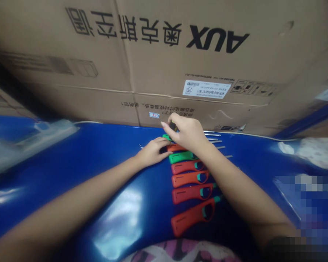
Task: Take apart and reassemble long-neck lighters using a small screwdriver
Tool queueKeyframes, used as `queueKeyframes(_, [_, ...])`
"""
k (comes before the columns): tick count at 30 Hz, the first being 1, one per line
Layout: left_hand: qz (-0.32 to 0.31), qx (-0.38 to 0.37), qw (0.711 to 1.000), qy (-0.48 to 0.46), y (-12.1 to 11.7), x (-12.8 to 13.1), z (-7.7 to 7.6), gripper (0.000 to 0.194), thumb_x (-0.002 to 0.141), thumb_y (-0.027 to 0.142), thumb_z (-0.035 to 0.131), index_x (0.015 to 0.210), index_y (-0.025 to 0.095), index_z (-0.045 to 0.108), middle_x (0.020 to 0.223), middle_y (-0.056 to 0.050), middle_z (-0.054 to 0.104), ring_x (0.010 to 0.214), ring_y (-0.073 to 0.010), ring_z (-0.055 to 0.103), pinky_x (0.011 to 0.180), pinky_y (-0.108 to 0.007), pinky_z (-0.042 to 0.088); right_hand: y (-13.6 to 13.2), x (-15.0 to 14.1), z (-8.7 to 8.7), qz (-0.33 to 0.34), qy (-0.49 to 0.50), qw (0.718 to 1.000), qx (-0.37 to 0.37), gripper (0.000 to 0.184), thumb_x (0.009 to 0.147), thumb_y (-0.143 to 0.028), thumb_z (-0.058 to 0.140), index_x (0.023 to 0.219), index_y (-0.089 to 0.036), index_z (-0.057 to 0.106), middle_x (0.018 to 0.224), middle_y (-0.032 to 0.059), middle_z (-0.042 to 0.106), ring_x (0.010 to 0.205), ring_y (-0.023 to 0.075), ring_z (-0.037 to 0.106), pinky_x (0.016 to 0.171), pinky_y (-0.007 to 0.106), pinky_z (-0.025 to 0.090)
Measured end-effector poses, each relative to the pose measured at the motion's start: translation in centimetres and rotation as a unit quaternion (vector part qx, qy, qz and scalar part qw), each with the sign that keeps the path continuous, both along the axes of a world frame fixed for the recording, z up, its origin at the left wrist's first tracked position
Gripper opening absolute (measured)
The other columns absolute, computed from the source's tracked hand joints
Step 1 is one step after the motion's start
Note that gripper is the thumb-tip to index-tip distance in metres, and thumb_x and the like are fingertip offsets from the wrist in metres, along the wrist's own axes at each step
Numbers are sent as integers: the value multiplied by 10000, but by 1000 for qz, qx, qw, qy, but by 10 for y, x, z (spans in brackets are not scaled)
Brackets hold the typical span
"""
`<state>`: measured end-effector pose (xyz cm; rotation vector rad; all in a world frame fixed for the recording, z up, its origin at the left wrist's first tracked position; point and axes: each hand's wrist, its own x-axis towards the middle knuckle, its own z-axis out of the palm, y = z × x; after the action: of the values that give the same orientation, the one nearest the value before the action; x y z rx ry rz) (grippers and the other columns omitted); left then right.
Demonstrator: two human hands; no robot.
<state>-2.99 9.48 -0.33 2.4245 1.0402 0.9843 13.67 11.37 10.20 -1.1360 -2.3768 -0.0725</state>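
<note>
Long-necked gas lighters lie side by side in a column, handles to the left and metal tubes to the right. My left hand point(153, 152) is at the far end of the column, thumb and fingers closed about the butt of an orange lighter point(176, 147). A green lighter point(167, 137) lies just beyond, partly under my fingers. Above these, my right hand point(188, 133) is closed around a short dark and yellow handle point(173, 126), seemingly a screwdriver; its tip is hidden. Nearer me are another green lighter point(182, 157) and several red and orange ones, including the nearest red lighter point(191, 217).
A large cardboard box point(158, 65) with upside-down print stands along the back of the blue table point(120, 182). Clear plastic bags point(30, 142) lie at the left. White patterned cloth or packaging point(314, 151) lies at the right.
</note>
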Motion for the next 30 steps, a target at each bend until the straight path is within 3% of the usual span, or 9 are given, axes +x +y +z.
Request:
queueKeyframes(3, [-7, -5, 1000, -4, 0, 0, 0, 280, 930, 264, 638, 1198, 195, 681, 1205, -108, 703, 1159, -255, 647, 1026, -433, 519, -6, -5, 12, -62, -78, 995, 5, 463, 1006, -529, 354, 949, -172, 644, 757, 99, 707, 701, 228, 642, 607, 300, 302])
queueKeyframes(6, [-2, -2, 1000, 0, 0, -1, 0, 294, 929, 296, 647, 1199, 187, 681, 1201, -114, 705, 1157, -262, 646, 1019, -430, 523, -9, -2, 21, -34, -86, 996, -20, 309, 993, -312, 347, 1092, -164, 601, 885, 101, 738, 761, 234, 663, 618, 304, 319])
queueKeyframes(8, [3, -2, 1000, 4, 1, -1, -1, 305, 925, 310, 655, 1200, 180, 682, 1183, -121, 708, 1141, -267, 650, 1007, -434, 528, -9, 4, 25, -7, -80, 996, -40, 302, 951, -230, 373, 1184, -144, 546, 988, 111, 742, 838, 241, 675, 638, 304, 352])
queueKeyframes(13, [8, 12, 1000, 8, 1, -1, -2, 290, 921, 315, 665, 1168, 163, 689, 1123, -122, 717, 1076, -258, 666, 960, -417, 551, 1, 16, 26, -30, -112, 992, -42, 355, 1006, -414, 363, 1076, -156, 596, 883, 106, 745, 803, 270, 689, 640, 315, 381])
queueKeyframes(17, [6, 30, 1000, 4, 2, -1, -3, 270, 924, 311, 665, 1143, 156, 688, 1087, -113, 723, 1035, -244, 673, 930, -405, 562, 8, 20, 23, 26, -73, 996, -34, 324, 990, -322, 386, 1220, -161, 548, 1110, 114, 731, 919, 254, 692, 703, 311, 422])
queueKeyframes(21, [8, 32, 999, 10, 2, -1, -3, 269, 926, 313, 660, 1143, 156, 683, 1096, -115, 718, 1040, -248, 673, 931, -409, 561, 7, 21, 22, -3, -93, 995, -26, 349, 999, -433, 390, 1090, -174, 605, 880, 82, 748, 776, 260, 690, 647, 316, 398])
queueKeyframes(25, [5, 32, 999, 13, 1, 0, -2, 270, 927, 306, 655, 1149, 153, 679, 1100, -117, 712, 1048, -249, 667, 944, -414, 557, 4, 20, 24, 27, -82, 996, -24, 317, 970, -328, 420, 1201, -157, 554, 1004, 93, 747, 809, 248, 690, 647, 309, 391])
queueKeyframes(28, [5, 37, 999, 17, 1, 0, -1, 271, 934, 309, 644, 1149, 147, 679, 1097, -122, 710, 1055, -252, 664, 949, -418, 555, 3, 20, 24, 10, -92, 995, -23, 319, 985, -405, 411, 1084, -170, 602, 904, 80, 749, 769, 249, 685, 636, 310, 380])
queueKeyframes(30, [5, 37, 999, 18, 0, 0, 0, 283, 941, 326, 635, 1154, 144, 677, 1095, -126, 708, 1047, -254, 665, 935, -422, 560, 2, 20, 24, 20, -88, 996, -16, 285, 980, -358, 411, 1089, -177, 602, 957, 79, 750, 816, 244, 689, 654, 307, 384])
